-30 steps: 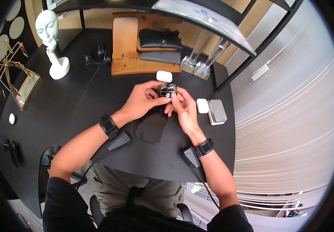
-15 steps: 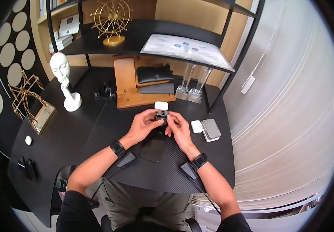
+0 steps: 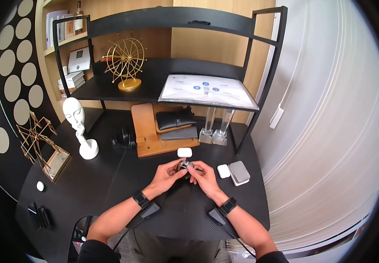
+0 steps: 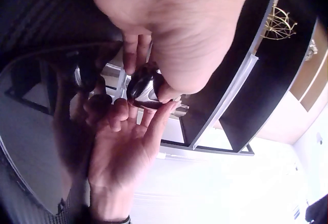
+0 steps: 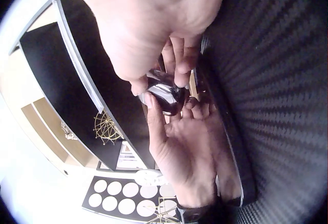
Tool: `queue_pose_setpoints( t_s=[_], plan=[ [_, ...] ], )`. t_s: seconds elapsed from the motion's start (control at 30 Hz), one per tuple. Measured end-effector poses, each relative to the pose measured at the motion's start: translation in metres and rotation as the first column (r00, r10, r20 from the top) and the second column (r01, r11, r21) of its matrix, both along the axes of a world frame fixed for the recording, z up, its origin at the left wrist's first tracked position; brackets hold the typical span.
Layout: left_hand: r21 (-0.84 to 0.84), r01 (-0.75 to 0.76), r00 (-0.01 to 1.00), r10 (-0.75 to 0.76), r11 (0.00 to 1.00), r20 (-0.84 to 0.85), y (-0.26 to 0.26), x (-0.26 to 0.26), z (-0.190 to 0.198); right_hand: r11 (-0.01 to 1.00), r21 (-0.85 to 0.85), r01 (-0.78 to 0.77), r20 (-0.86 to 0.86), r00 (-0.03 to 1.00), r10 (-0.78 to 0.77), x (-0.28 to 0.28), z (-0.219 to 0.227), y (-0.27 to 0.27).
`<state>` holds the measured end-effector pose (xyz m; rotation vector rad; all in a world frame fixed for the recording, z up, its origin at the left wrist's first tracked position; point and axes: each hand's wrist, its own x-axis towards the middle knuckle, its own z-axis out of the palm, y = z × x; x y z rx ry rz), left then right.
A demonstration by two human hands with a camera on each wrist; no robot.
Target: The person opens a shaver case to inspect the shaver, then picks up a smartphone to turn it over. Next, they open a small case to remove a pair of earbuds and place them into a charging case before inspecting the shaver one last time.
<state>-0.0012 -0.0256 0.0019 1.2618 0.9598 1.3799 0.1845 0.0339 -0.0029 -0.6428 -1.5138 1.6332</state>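
Both hands meet over the desk around a small glossy black case (image 3: 185,165), which looks like an earbud case. My left hand (image 3: 165,177) holds its left side with thumb and fingers. From the other side, my right hand (image 3: 207,177) pinches it, fingertips at the edge. In the left wrist view the shiny case (image 4: 145,88) is partly covered by the fingers; in the right wrist view the case (image 5: 166,95) shows a bright reflection. Below the hands lies a dark, mirror-like phone-shaped slab (image 4: 36,142). A white rounded case (image 3: 184,152) sits just beyond the fingertips.
Right of the hands are another white case (image 3: 223,171) and a grey-topped square box (image 3: 240,171). Behind stands a wooden stand (image 3: 167,151) under a black shelf (image 3: 119,94). A white face sculpture (image 3: 88,150) and a brass ornament (image 3: 55,164) stand at left.
The head view has tilted up, showing more of the shelf, so hands and desk sit lower in it. Both hands keep hold of the black case, which has turned somewhat between the fingers.
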Motion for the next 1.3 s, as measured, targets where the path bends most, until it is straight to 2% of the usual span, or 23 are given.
queue_pose_setpoints(
  t_s=[0.17, 0.3, 0.6, 0.73, 1.03, 1.3],
  plan=[
    [-0.017, -0.041, 0.998, 0.04, 0.999, -0.046, 0.0, 0.001, 0.0, 0.999, -0.035, 0.022, 0.027, 0.999, -0.022, 0.0, 0.003, -0.001],
    [-0.048, -0.074, 0.997, 0.076, 0.996, 0.027, 0.001, 0.005, 0.004, 0.998, -0.052, 0.019, 0.001, 1.0, -0.019, 0.0, 0.002, -0.001],
    [-0.084, -0.099, 0.995, 0.098, 0.991, -0.016, 0.0, 0.005, 0.006, 0.996, -0.061, 0.061, -0.035, 0.997, -0.063, 0.0, 0.011, -0.003],
    [-0.108, -0.095, 0.995, 0.09, 0.99, -0.049, 0.001, 0.003, 0.001, 0.989, -0.112, 0.099, -0.108, 0.988, -0.111, -0.002, 0.006, 0.004],
    [-0.091, -0.087, 0.995, 0.091, 0.992, 0.036, 0.002, 0.002, 0.0, 0.994, -0.072, 0.084, -0.076, 0.993, -0.09, -0.004, 0.003, 0.001],
    [-0.088, -0.075, 0.997, 0.077, 0.993, 0.024, 0.001, 0.002, 0.002, 0.991, -0.091, 0.097, -0.104, 0.989, -0.106, -0.003, 0.004, 0.002]
  ],
)
